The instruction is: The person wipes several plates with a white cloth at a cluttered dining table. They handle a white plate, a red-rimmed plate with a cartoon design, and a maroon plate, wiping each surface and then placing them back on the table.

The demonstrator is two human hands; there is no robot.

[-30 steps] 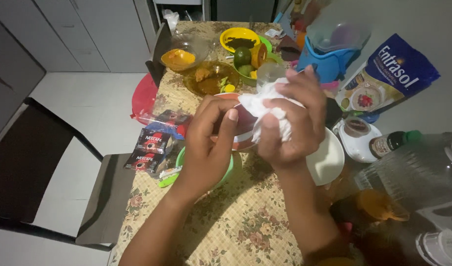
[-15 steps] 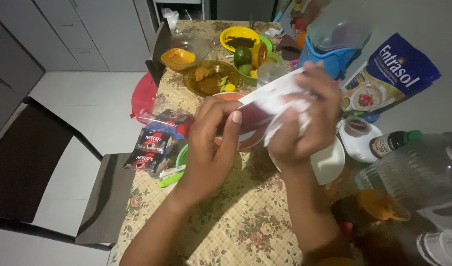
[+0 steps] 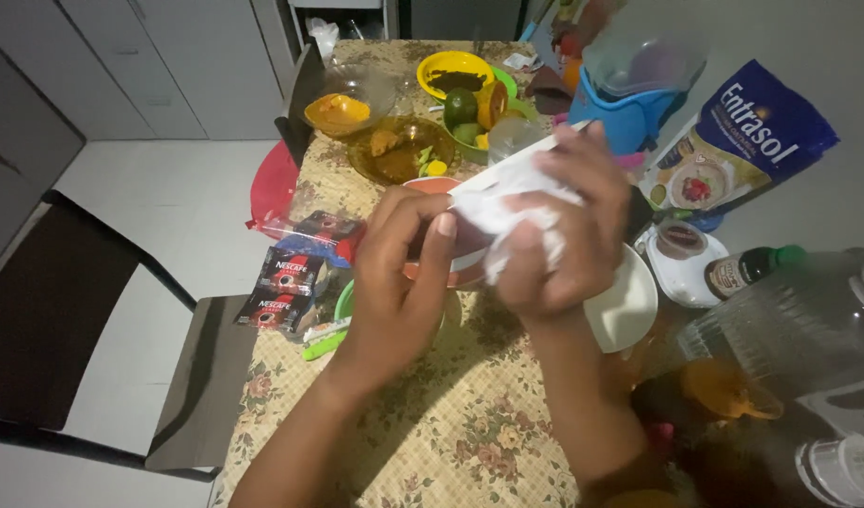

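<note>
A beige tablecloth [image 3: 469, 433] printed with a fine check and brown-pink flowers is seen beneath everything, and a white crumpled tissue [image 3: 507, 202] is pressed against a dark red plate with an orange rim [image 3: 441, 273]. A white dish [image 3: 629, 306], a green bowl [image 3: 345, 299], a yellow bowl [image 3: 451, 68], an amber glass bowl [image 3: 399, 150] and a blue container [image 3: 629, 118] are shown around it. Black-and-red sachets [image 3: 286, 282], a dark blue pouch [image 3: 747, 141] and a brown bottle with a green cap [image 3: 752, 268] are also seen.

Left hand [image 3: 404, 273] and right hand [image 3: 554, 230] raised together, fingers curled closed.
</note>
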